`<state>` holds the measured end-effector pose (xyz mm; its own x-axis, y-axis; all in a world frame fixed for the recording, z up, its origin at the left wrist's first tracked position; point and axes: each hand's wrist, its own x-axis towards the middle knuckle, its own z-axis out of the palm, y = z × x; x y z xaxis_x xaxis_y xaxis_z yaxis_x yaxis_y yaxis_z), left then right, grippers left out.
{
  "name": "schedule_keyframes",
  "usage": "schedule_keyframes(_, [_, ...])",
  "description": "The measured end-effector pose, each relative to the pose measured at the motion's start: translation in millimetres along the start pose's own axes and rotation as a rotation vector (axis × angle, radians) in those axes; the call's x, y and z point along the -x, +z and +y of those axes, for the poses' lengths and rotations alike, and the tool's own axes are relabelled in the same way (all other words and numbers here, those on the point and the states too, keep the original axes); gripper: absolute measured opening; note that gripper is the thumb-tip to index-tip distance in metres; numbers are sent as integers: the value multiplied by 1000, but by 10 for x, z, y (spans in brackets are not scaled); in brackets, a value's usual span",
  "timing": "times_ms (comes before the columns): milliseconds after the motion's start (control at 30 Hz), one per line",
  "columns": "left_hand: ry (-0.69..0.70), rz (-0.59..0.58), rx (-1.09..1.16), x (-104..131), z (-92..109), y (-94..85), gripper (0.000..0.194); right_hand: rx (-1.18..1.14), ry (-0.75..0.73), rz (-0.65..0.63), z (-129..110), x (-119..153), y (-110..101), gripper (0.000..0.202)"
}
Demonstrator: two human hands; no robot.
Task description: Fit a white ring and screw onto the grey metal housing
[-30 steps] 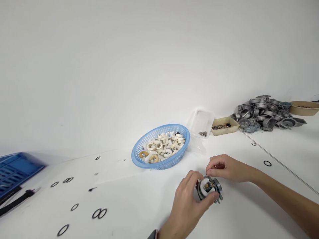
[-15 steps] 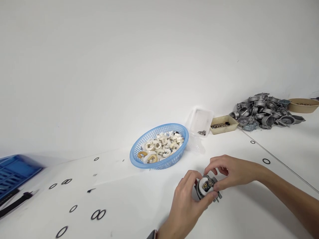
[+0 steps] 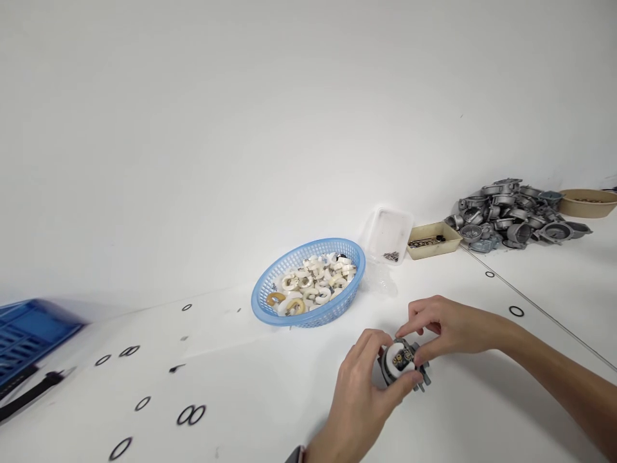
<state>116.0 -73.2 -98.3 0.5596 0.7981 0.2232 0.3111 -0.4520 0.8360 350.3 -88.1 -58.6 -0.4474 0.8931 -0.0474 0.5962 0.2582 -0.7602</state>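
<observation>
**Two hands close on a small metal part at the front of the table**

At the far left a blue crate (image 3: 29, 337) sits at the table's edge, with a black strap (image 3: 29, 393) lying in front of it. Black rubber rings (image 3: 191, 415) lie scattered over the white table (image 3: 250, 392) to its right, some in touching pairs.

Behind the middle of the table stands a blue basket (image 3: 308, 283) filled with white and tan ring-shaped pieces (image 3: 313, 286).

In front of the basket, the left hand (image 3: 359, 392) curls around a small grey metal part (image 3: 402, 365), fingers over the top and thumb underneath, so the grip is narrow and closed on it. The part is held just above the table, its round open face with a white insert turned toward the camera.

The right hand (image 3: 446, 328) comes in from the right, fingers bent and pinched close together on the top edge of the same part. Whether it holds something small between the fingertips cannot be told.

Farther back to the right are a clear plastic tray (image 3: 388, 231), a tan tray (image 3: 431, 240), a heap of grey metal castings (image 3: 513, 215) and a tan bowl (image 3: 588, 202).
</observation>
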Motion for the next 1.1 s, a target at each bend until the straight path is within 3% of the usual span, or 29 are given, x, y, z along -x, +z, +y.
schedule_keyframes(367, [88, 48, -105, 7, -15, 3, 23, 27, 10, 5, -29, 6, -6, 40])
schedule_keyframes(733, [29, 44, -135, 3, 13, 7, 26, 15, -22, 13, -42, 4, 11, 24])
schedule_keyframes(1100, [22, 45, -112, 14, 18, 0, 25, 74, -18, 19, -101, 25, 12, 21])
